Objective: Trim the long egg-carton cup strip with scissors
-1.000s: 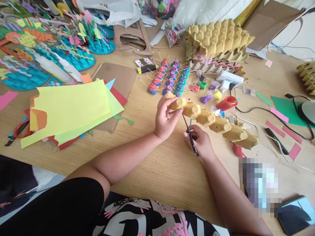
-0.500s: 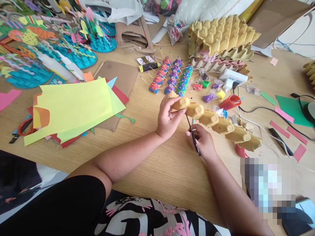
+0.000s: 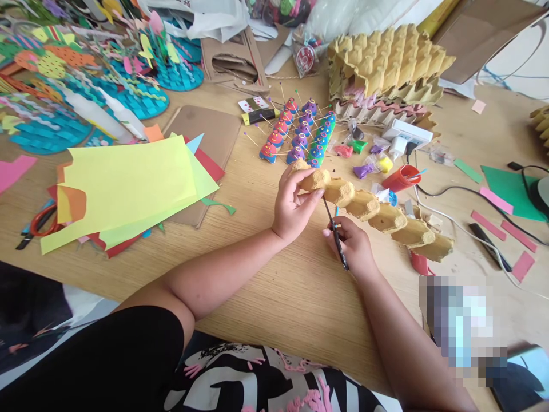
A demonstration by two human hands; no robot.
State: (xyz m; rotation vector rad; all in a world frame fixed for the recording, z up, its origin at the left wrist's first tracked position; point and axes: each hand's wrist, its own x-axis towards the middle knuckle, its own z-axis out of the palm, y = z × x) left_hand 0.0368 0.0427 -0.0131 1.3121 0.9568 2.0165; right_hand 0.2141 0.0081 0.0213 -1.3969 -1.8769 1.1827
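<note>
A yellowish strip cut from an egg carton (image 3: 364,205), with a row of bumps, is held up over the table. My left hand (image 3: 295,206) grips its left end, thumb below and fingers over the top. Below the strip, my right hand (image 3: 354,243) is closed around black scissors (image 3: 338,243), seen nearly edge-on. Their thin tip touches or lies just under the strip, close to my left thumb; whether the blades are apart I cannot tell. Just behind stand painted carton strips in red (image 3: 277,138), purple (image 3: 301,137) and blue-green (image 3: 321,140), with pins stuck in them.
Yellow paper sheets (image 3: 132,183) lie on cardboard (image 3: 206,137) at left, beside orange-handled scissors (image 3: 43,222). Stacked egg trays (image 3: 386,63) stand at the back. To the right are a red cup (image 3: 401,178), a power strip (image 3: 407,133), cables and a black cutter (image 3: 489,247).
The free right end of the egg carton strip has dipped and shifted very slightly left. My right hand and the scissors have moved up a touch; both grips stay the same.
</note>
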